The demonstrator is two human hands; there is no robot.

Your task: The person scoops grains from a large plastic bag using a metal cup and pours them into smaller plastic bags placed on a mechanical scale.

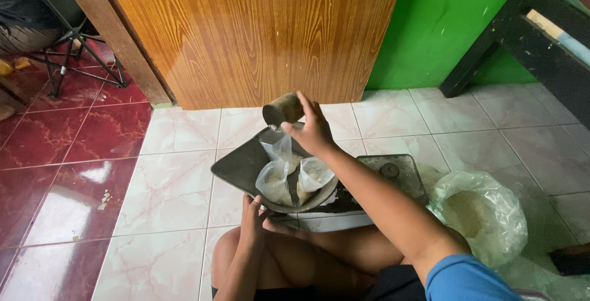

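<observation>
The right hand (313,130) is reaching forward on an outstretched arm, fingers curling closed around a small tin cup (283,109) and tipping it sideways. The left hand (252,212) is resting low, well behind the cup, fingers pressing closed against a pan's rim (230,172)

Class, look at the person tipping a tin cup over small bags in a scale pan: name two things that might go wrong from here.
1. The right hand tilts the tin cup over a small clear bag with a narrow mouth; grain may miss it and land in the scale pan.
2. The left hand touches the pan's front rim; pressing there could tip the pan or disturb the weighing.
</observation>
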